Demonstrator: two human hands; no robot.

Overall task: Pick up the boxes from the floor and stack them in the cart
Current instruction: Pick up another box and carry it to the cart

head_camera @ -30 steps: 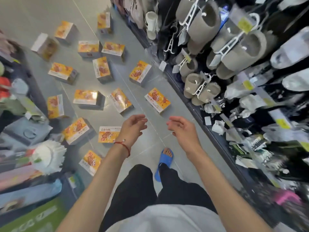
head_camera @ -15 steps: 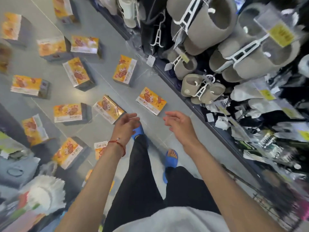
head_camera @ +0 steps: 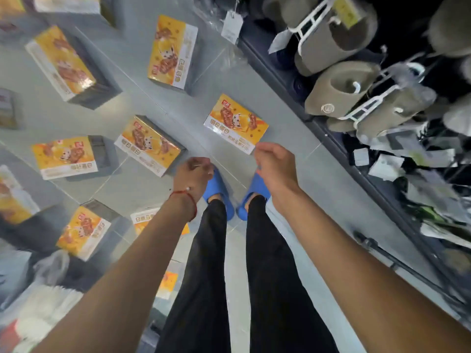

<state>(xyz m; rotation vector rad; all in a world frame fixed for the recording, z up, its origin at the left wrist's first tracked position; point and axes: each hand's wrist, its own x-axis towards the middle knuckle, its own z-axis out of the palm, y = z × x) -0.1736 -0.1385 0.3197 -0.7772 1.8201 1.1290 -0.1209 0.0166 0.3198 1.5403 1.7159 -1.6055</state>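
Several orange and white snack boxes lie scattered on the grey tiled floor. The nearest box (head_camera: 235, 123) lies just beyond my right hand (head_camera: 274, 166), whose fingers hang loosely curled above its near edge and hold nothing. Another box (head_camera: 148, 144) lies just left of my left hand (head_camera: 193, 175), which is also loosely curled and empty, with a red string on its wrist. More boxes lie further off: one box (head_camera: 172, 50) ahead, one box (head_camera: 65, 156) at the left, and one box (head_camera: 82, 231) near my left forearm. No cart is in view.
A store rack (head_camera: 356, 80) of grey slippers on white hangers and packaged goods runs along the right side, close to my right arm. My feet in blue slides (head_camera: 221, 189) stand between the two nearest boxes. Blurred goods fill the lower left.
I have stepped forward and leaned down: the boxes appear larger and closer. Both hands have dropped toward the floor, and both feet now stand side by side.
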